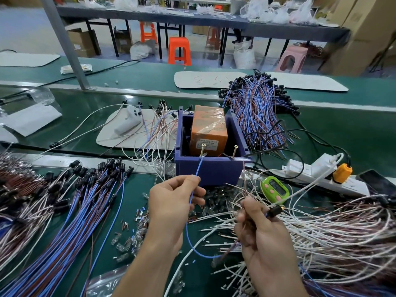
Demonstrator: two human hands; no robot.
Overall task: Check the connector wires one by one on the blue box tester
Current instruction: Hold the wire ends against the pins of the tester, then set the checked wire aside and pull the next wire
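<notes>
Print on the orange box label (pixel 209 145) too small to read; mat (pixel 188 81) scribbles illegible.

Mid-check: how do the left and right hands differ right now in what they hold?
The left hand pinches the blue wire, its tip at the left screw on the blue box; the right hand grips a brownish wire and a black connector. The left hand is nearer the box; the right hand sits lower, over loose white wires. Both have fingers curled around wire.

Bright even light, warped, blurred edges
</notes>
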